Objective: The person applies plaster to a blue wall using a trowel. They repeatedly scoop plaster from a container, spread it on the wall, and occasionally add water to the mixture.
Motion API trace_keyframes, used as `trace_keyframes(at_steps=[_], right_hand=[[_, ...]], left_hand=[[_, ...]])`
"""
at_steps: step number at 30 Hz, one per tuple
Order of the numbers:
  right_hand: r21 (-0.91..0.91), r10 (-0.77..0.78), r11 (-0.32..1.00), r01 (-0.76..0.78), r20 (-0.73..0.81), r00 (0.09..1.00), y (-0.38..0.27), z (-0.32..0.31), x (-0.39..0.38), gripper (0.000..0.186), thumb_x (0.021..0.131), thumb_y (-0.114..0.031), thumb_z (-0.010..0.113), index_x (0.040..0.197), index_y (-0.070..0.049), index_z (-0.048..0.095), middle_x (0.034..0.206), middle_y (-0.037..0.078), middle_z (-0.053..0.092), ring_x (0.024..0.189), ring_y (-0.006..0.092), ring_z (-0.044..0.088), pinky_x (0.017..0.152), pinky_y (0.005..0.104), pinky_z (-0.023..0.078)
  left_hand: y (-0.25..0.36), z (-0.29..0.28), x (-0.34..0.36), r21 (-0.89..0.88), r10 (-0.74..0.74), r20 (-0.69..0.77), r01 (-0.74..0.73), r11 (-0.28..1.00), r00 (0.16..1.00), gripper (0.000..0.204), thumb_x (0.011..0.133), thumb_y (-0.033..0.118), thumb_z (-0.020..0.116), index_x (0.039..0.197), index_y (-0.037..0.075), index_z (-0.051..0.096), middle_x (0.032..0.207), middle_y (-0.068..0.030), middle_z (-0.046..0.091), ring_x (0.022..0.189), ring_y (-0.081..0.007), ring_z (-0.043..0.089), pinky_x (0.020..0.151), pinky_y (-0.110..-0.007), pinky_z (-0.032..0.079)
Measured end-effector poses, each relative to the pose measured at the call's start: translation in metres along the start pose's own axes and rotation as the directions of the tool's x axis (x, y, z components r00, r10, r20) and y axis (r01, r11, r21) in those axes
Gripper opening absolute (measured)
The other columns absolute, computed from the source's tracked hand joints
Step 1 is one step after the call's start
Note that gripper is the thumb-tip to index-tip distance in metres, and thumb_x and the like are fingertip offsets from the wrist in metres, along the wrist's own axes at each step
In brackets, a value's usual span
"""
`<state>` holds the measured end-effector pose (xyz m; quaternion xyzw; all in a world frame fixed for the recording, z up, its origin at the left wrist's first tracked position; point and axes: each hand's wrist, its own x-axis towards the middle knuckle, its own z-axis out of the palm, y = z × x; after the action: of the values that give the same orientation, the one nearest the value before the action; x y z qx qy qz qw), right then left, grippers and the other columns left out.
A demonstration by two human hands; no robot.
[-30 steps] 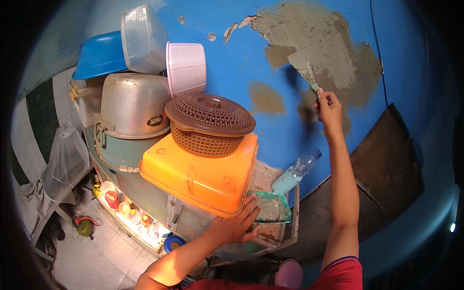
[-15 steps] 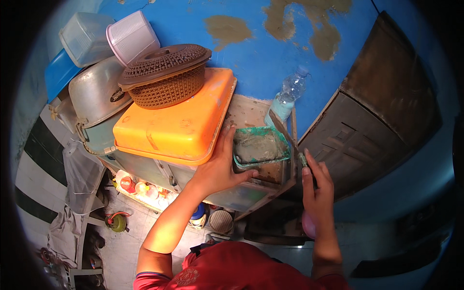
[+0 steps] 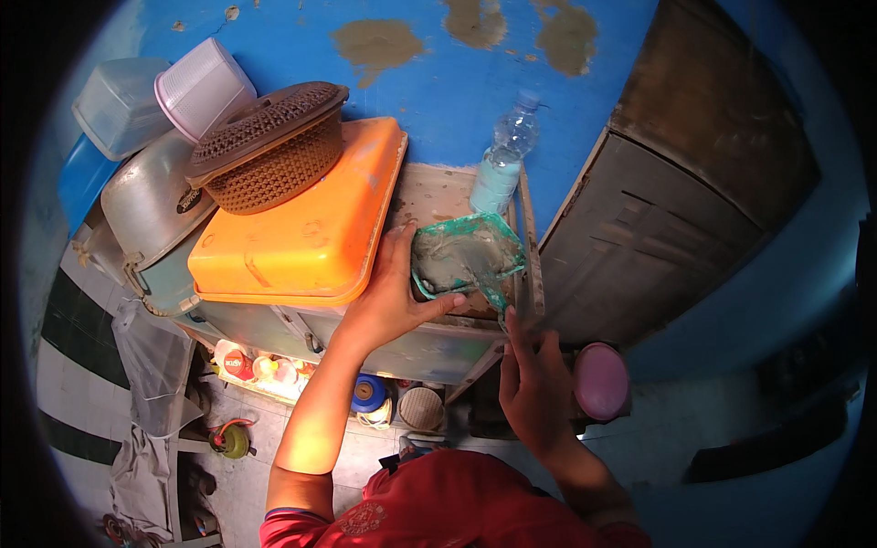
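Observation:
A green plastic container [image 3: 514, 251] with wet grey mortar [image 3: 457, 256] inside sits on the cabinet top, tilted a little. My left hand [image 3: 388, 301] grips its left side, fingers along the wall and thumb at the near rim. My right hand [image 3: 533, 379] is closed around the smeared handle of a knife [image 3: 494, 298] at the container's near right corner. The knife's blade dips into the mortar and is mostly hidden. Behind the container stands a clear plastic bottle [image 3: 498, 173] with pale blue-green on its lower part.
An orange plastic box [image 3: 292, 247] carries a brown woven-look basket with a lid [image 3: 274, 173], close left of my left hand. A metal pot [image 3: 151, 187] and plastic tubs crowd farther left. Grey patches mark the blue wall [image 3: 438, 82]; a dark door [image 3: 658, 219] stands at right.
My right hand has moved left and brought the knife from above the container's right side down into the mortar. The container is tilted more, with my left hand still on it. The view has shifted.

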<state>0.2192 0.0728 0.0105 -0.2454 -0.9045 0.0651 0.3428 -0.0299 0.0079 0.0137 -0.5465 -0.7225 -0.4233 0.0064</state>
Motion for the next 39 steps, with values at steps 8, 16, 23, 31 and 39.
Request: trace_keyframes(at_steps=[8, 16, 23, 31, 39], right_hand=[[-0.034, 0.032, 0.999, -0.029, 0.09, 0.995, -0.003, 0.009, -0.002, 0.057, 0.102, -0.017, 0.061, 0.157, -0.016, 0.047, 0.097, 0.013, 0.057, 0.067, 0.0316, 0.066, 0.055, 0.0439, 0.056], [0.009, 0.034, 0.999, -0.035, 0.084, 0.996, 0.0, 0.013, -0.015, 0.056, 0.102, -0.016, 0.061, 0.156, -0.012, 0.048, 0.096, 0.014, 0.059, 0.07, 0.0329, 0.067, 0.056, 0.0446, 0.056], [0.061, 0.061, 0.996, -0.065, 0.072, 0.996, -0.002, 0.013, -0.022, 0.056, 0.101, -0.016, 0.063, 0.155, -0.012, 0.049, 0.1, 0.015, 0.061, 0.073, 0.0337, 0.067, 0.058, 0.0445, 0.056], [0.111, 0.045, 0.993, -0.048, 0.027, 0.999, 0.001, 0.024, -0.018, 0.058, 0.101, -0.014, 0.062, 0.158, -0.012, 0.046, 0.1, 0.017, 0.061, 0.077, 0.0355, 0.068, 0.061, 0.0448, 0.056], [0.224, 0.019, 0.974, -0.019, 0.003, 1.0, -0.001, 0.026, -0.009, 0.059, 0.101, -0.009, 0.057, 0.159, -0.009, 0.044, 0.106, 0.019, 0.06, 0.08, 0.0376, 0.067, 0.066, 0.0453, 0.056]], left_hand=[[0.008, 0.004, -0.001, 0.079, -0.01, -0.14, 0.021, 0.997, 0.99, 0.102, 0.076, 0.046, 0.093, 0.148, -0.007, 0.044, 0.144, -0.0267, 0.053, 0.138, -0.0392, 0.052, 0.119, -0.043, 0.04], [0.01, 0.007, 0.0, 0.086, -0.139, -0.128, 0.15, 0.985, 0.982, 0.107, 0.076, 0.05, 0.092, 0.148, -0.013, 0.044, 0.148, -0.0316, 0.052, 0.14, -0.0411, 0.053, 0.118, -0.044, 0.041], [0.013, 0.005, 0.001, 0.096, -0.11, -0.142, 0.124, 0.988, 0.984, 0.106, 0.076, 0.048, 0.092, 0.148, -0.013, 0.044, 0.149, -0.0326, 0.052, 0.14, -0.0425, 0.052, 0.117, -0.044, 0.042], [0.008, 0.013, -0.005, 0.202, 0.073, -0.225, -0.027, 0.979, 0.972, 0.097, 0.075, 0.046, 0.093, 0.143, -0.008, 0.049, 0.151, -0.0313, 0.046, 0.137, -0.0476, 0.051, 0.113, -0.049, 0.045], [0.015, 0.019, -0.004, 0.227, 0.055, -0.197, -0.009, 0.974, 0.979, 0.1, 0.078, 0.042, 0.089, 0.151, -0.007, 0.04, 0.157, -0.0346, 0.036, 0.14, -0.0513, 0.046, 0.113, -0.052, 0.045]])
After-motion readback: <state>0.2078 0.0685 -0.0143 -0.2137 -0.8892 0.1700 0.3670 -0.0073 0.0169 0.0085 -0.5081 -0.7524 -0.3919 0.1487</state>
